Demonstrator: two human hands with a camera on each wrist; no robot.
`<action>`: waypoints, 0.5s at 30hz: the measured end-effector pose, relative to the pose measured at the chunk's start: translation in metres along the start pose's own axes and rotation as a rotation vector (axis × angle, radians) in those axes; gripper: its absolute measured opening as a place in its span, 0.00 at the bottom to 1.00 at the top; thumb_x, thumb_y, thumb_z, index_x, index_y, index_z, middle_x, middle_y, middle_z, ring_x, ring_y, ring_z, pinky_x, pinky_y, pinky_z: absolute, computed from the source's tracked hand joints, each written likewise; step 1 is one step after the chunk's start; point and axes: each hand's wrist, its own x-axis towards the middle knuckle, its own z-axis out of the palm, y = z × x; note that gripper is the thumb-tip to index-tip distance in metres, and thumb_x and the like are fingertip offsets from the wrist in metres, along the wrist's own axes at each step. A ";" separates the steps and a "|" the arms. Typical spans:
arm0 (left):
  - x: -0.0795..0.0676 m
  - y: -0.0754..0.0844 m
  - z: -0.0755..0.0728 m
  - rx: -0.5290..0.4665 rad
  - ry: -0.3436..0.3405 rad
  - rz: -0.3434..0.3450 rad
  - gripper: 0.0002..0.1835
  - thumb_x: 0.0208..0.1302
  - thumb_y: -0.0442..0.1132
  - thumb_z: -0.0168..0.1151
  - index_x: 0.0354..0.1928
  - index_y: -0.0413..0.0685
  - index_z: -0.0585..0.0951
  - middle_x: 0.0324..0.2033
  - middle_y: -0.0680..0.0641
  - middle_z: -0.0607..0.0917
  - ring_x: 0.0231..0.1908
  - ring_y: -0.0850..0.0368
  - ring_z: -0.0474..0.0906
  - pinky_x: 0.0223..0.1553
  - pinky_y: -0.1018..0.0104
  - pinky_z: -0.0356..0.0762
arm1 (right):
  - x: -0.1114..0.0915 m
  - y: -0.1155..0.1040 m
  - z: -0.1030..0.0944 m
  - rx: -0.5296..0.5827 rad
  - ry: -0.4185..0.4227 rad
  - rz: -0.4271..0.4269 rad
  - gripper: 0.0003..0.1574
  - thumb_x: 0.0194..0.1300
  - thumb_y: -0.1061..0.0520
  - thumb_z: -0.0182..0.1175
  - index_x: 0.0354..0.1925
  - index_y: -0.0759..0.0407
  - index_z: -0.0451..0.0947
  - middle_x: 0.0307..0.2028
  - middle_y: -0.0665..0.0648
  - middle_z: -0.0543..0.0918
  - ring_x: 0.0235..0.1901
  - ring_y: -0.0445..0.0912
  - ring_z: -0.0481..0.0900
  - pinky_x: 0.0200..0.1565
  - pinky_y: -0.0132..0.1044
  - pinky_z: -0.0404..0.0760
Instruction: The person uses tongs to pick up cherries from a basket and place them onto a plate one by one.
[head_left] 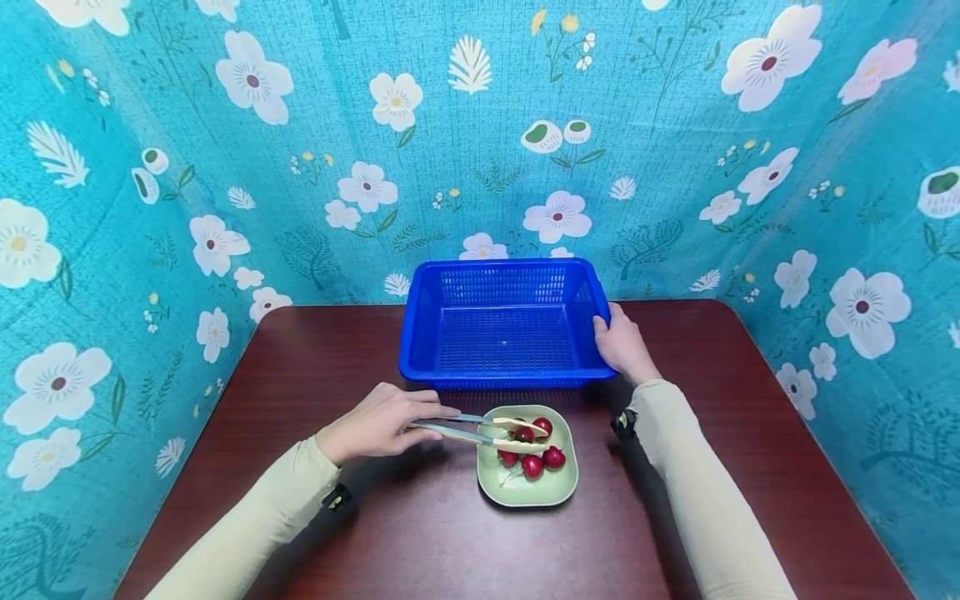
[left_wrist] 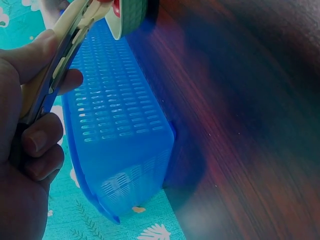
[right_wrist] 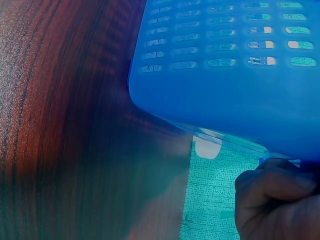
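Observation:
My left hand (head_left: 386, 421) grips a pair of metal tongs (head_left: 459, 432) with cream-coloured tips. The tips reach over a pale green square plate (head_left: 528, 497) and lie among several small, round, dark red fruits (head_left: 532, 467). One red fruit (head_left: 523, 434) shows between the two tips; I cannot tell if they squeeze it. In the left wrist view, thumb and fingers wrap the tongs (left_wrist: 62, 50). My right hand (head_left: 624, 343) holds the right rim of a blue plastic basket (head_left: 504, 375), thumb on the inner side. The right wrist view shows curled fingers (right_wrist: 275, 187) at the basket's edge (right_wrist: 220, 110).
The basket stands behind the plate, toward the back edge of a dark red-brown wooden table (head_left: 405, 533). Nothing lies inside it. A teal flowered cloth (head_left: 480, 167) hangs behind the table and along both sides. A small black device (head_left: 623, 423) sits at the right wrist.

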 end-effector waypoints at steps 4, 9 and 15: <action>0.001 -0.001 0.000 0.006 0.001 0.008 0.19 0.70 0.51 0.68 0.60 0.59 0.86 0.34 0.60 0.82 0.19 0.71 0.59 0.21 0.79 0.54 | 0.001 0.000 0.001 0.003 0.003 -0.002 0.36 0.84 0.50 0.38 0.79 0.67 0.50 0.70 0.76 0.69 0.65 0.70 0.74 0.64 0.66 0.73; 0.001 -0.001 -0.002 0.001 -0.026 -0.012 0.20 0.72 0.56 0.65 0.61 0.61 0.85 0.34 0.60 0.82 0.18 0.71 0.57 0.20 0.78 0.53 | 0.001 0.001 0.001 0.000 0.007 -0.007 0.36 0.84 0.50 0.38 0.79 0.68 0.50 0.70 0.77 0.69 0.64 0.71 0.74 0.63 0.66 0.73; 0.002 -0.001 -0.004 -0.008 -0.049 -0.006 0.22 0.71 0.57 0.64 0.63 0.62 0.84 0.35 0.59 0.83 0.19 0.72 0.57 0.20 0.78 0.53 | 0.000 0.001 0.000 0.000 0.005 0.001 0.36 0.84 0.50 0.38 0.79 0.67 0.50 0.70 0.76 0.68 0.65 0.70 0.74 0.64 0.66 0.73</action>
